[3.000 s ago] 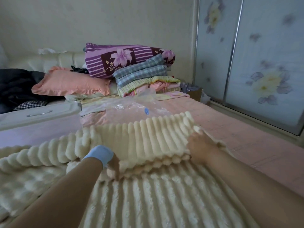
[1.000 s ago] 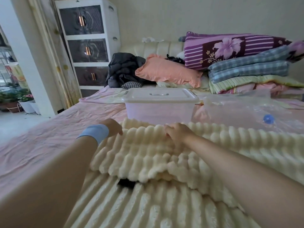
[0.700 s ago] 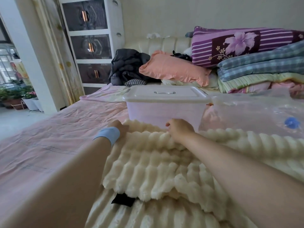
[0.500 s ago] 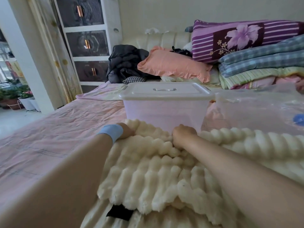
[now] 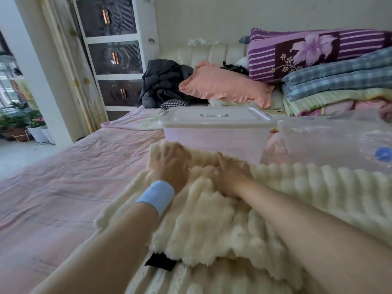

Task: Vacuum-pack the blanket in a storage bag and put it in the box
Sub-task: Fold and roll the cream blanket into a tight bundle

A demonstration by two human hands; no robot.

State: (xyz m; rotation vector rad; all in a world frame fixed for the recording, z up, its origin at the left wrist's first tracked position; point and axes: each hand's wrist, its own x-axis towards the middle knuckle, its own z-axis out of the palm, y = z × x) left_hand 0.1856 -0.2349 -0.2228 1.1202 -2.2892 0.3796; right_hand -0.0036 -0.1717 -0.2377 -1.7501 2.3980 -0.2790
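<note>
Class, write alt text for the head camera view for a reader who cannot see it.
A left hand and right hand rest on a folded cream blanket on a pink bed. Just beyond stands a lidded plastic box, with a clear storage bag to its right.

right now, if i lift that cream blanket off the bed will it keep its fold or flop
Likely floppy: the cream blanket bunches in soft folds around the left hand, so an unsupported fold would probably sag open. Its thick ribbed pile suggests bulky yet fairly light. It probably won't slip; the plush looks grippy.
</note>
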